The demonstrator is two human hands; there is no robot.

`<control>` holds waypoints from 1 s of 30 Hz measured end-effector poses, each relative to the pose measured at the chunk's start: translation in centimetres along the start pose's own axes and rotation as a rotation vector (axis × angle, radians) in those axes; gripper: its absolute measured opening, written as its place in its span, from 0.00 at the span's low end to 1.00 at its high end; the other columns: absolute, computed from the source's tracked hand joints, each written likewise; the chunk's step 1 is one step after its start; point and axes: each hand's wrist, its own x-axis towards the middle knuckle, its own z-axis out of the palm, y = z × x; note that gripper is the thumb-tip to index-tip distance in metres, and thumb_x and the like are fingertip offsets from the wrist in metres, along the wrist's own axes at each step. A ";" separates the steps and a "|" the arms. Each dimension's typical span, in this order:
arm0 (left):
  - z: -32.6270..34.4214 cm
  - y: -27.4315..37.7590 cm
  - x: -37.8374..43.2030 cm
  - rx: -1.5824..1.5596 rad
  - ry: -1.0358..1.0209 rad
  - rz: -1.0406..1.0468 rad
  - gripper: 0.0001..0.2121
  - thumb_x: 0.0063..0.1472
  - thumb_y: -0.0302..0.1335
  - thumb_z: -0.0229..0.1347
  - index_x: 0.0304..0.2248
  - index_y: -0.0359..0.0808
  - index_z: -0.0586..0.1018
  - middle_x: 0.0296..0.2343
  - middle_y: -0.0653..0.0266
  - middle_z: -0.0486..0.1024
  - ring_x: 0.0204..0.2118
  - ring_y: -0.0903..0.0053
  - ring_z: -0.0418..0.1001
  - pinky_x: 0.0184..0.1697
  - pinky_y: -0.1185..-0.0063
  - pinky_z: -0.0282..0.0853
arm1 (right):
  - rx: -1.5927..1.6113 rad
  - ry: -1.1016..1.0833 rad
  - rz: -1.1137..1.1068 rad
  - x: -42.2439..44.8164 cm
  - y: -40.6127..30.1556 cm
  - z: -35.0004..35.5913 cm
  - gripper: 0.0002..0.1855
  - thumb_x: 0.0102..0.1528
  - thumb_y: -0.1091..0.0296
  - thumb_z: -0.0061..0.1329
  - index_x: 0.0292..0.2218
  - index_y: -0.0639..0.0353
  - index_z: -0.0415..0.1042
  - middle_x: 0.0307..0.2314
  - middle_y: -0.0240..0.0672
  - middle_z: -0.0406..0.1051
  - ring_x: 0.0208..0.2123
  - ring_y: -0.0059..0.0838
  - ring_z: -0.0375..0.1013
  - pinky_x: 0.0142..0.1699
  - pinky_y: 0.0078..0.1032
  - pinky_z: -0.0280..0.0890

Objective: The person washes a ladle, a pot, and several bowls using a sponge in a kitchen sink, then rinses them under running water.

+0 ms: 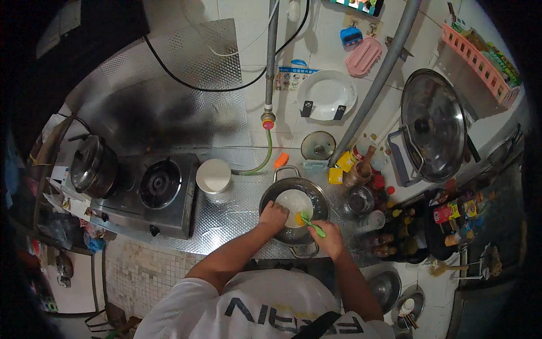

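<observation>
A two-handled metal pot (324, 199) stands on the foil-covered counter in front of me. Inside it is a white bowl (294, 197). My left hand (274, 216) grips the near left part of the bowl's rim. In my right hand (328, 238) is a green-handled brush (317, 230) with a yellow head, which touches or hovers just over the bowl's inner right side. Both forearms reach in from the near edge. Part of the bowl is covered by my left fingers.
Left of the pot stand a white container (214, 176) and a gas stove (169, 212) carrying a lidded pot (94, 165). Sauce bottles (385, 239) crowd the right side, with a small metal bowl (360, 199) nearby. A large lid (434, 123) leans in a rack. An orange packet (281, 160) lies behind the pot.
</observation>
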 end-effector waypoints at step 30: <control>0.3 1.5 -1.2 -0.004 -0.068 0.010 0.21 0.78 0.34 0.50 0.62 0.38 0.82 0.39 0.59 0.91 0.47 0.63 0.88 0.70 0.60 0.63 | 0.110 0.039 -0.157 -0.6 -2.3 1.4 0.17 0.64 0.60 0.70 0.48 0.64 0.88 0.42 0.51 0.85 0.44 0.55 0.85 0.52 0.43 0.79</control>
